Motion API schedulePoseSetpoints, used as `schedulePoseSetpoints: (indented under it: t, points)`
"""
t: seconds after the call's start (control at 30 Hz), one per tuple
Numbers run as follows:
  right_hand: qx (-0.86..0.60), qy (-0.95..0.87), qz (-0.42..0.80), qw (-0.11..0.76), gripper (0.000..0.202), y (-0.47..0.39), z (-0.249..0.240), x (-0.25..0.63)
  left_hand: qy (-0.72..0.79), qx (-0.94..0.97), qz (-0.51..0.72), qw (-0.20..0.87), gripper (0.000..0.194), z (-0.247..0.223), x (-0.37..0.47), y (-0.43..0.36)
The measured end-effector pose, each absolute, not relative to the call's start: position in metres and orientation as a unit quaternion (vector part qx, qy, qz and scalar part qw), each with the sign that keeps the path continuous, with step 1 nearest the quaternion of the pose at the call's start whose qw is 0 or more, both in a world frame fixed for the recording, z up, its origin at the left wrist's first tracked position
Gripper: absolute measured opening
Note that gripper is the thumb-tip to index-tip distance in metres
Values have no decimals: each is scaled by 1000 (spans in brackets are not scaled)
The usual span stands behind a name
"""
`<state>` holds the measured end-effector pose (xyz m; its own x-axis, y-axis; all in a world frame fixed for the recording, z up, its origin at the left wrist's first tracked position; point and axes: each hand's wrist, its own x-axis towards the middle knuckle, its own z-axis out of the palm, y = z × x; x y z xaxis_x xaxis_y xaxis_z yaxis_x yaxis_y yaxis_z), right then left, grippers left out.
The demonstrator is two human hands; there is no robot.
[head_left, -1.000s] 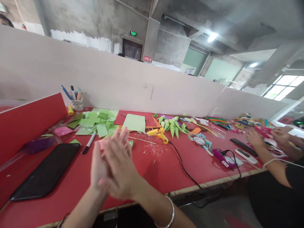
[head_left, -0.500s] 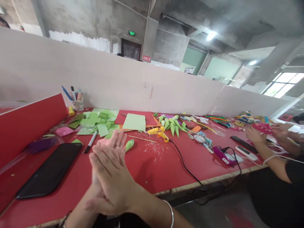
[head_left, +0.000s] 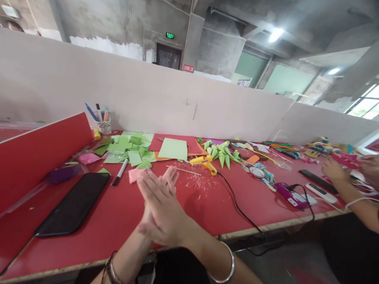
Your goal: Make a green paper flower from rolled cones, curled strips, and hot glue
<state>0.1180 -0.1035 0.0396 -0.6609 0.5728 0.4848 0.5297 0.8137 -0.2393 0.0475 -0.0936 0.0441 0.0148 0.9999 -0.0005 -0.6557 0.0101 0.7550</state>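
My right hand point(head_left: 162, 209) lies across my left hand point(head_left: 171, 175), palm to palm, above the near part of the red table. The fingers of both are stretched out and crossed at an angle. Whatever may lie between the palms is hidden. Just beyond my fingertips is a small pink piece point(head_left: 135, 175), partly covered by the hand. Farther back are light green paper pieces point(head_left: 134, 157), a thin wooden stick point(head_left: 185, 170) and a yellow glue gun point(head_left: 205, 162) with a black cord.
A black tray-like slab point(head_left: 74, 205) and a marker point(head_left: 121, 172) lie on the left. Green pointed paper cones point(head_left: 222, 154) are behind the glue gun. A purple power strip point(head_left: 291, 196) sits at right, near another person's hands point(head_left: 334, 169) with pink material. A white partition point(head_left: 148, 98) stands behind.
The view has shifted, so my hands appear farther right. They stay pressed together but have slid against each other, uncovering the pink piece and covering a green piece.
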Motion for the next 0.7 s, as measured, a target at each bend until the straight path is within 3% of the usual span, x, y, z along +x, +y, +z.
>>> schedulePoseSetpoints:
  t: [0.2,0.3,0.47,0.7]
  points:
    - [-361,-889,78,271,69,-91,31,133,269,129,582,756,44,56,39,-84]
    - [-342,-895,86,273,67,-95,24,130,272,96,602,744,40,63,26,-69]
    - [-303,-889,119,322,44,-93,35,132,320,59,606,726,30,66,22,-55]
    - [-289,-874,150,361,33,-77,38,150,309,140,577,743,28,60,27,-44]
